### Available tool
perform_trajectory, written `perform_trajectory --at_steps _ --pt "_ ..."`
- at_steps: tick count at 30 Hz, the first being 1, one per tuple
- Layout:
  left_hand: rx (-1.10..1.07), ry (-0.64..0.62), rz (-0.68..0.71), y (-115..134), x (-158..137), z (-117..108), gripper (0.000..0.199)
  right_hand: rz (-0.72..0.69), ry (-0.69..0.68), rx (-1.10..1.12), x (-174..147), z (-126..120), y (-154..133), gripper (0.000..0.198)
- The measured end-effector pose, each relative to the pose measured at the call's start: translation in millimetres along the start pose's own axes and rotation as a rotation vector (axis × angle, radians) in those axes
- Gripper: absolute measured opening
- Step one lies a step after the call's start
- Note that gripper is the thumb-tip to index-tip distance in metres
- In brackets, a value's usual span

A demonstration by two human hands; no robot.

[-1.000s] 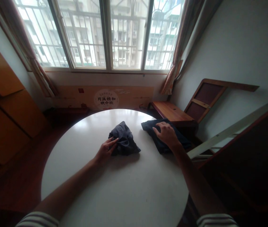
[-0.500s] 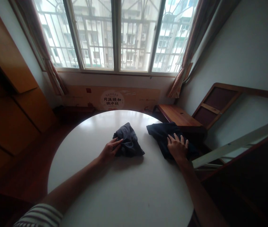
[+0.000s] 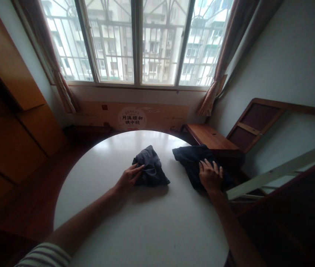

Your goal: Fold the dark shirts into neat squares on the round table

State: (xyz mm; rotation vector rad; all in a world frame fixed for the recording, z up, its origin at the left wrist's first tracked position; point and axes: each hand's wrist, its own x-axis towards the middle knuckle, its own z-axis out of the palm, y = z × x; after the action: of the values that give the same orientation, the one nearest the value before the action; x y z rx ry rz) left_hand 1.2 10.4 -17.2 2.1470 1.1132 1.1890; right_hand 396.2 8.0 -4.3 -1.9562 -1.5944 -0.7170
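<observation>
A crumpled dark grey cloth [image 3: 152,168] sits bunched near the middle of a round white table [image 3: 146,226]. My left hand [image 3: 129,175] pinches its left edge, thumb and fingers closed on the fabric. To the right lies a darker, nearly black cloth [image 3: 189,161], spread fairly flat and reaching the table's right edge. On top of it rests my right hand [image 3: 211,176], palm down, with its fingers stretched out and slightly apart. The kind of either cloth item cannot be made out.
Beyond the table's far right stands a low wooden bench [image 3: 210,135]. A pale slanted rail [image 3: 274,172] runs close by my right forearm. A printed cardboard panel [image 3: 157,116] stands beneath the barred window, and wooden cabinets [image 3: 10,144] line the left side.
My right hand has slid slightly right and toward me over the dark cloth, its fingers now closer together. My left hand and the grey cloth stay almost where they were.
</observation>
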Motion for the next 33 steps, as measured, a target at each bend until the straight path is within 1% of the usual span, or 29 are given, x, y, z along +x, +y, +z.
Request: perform_trajectory --at_steps 4,10,18,25,33 --pt "-0.016 0.001 -0.003 3.1 0.1 -0.6 0.037 0.000 0.003 -0.001 -0.5 0.1 0.3 0.039" --pt "-0.036 -0.002 -0.006 5.7 0.3 -1.4 0.037 0.009 -0.028 0.002 -0.1 -2.2 -0.2 0.042" --pt "-0.045 0.000 0.002 5.6 0.8 -1.6 0.037 0.024 -0.005 0.047 -0.7 -1.5 -0.1 0.043" --pt "-0.028 -0.009 -0.005 2.1 0.3 -0.6 0.037 0.018 0.007 0.043 -0.3 -2.9 -1.1 0.044" --pt "-0.028 -0.010 -0.005 4.4 0.1 -1.6 0.037 0.008 0.010 0.043 -1.6 -0.8 0.4 0.043"
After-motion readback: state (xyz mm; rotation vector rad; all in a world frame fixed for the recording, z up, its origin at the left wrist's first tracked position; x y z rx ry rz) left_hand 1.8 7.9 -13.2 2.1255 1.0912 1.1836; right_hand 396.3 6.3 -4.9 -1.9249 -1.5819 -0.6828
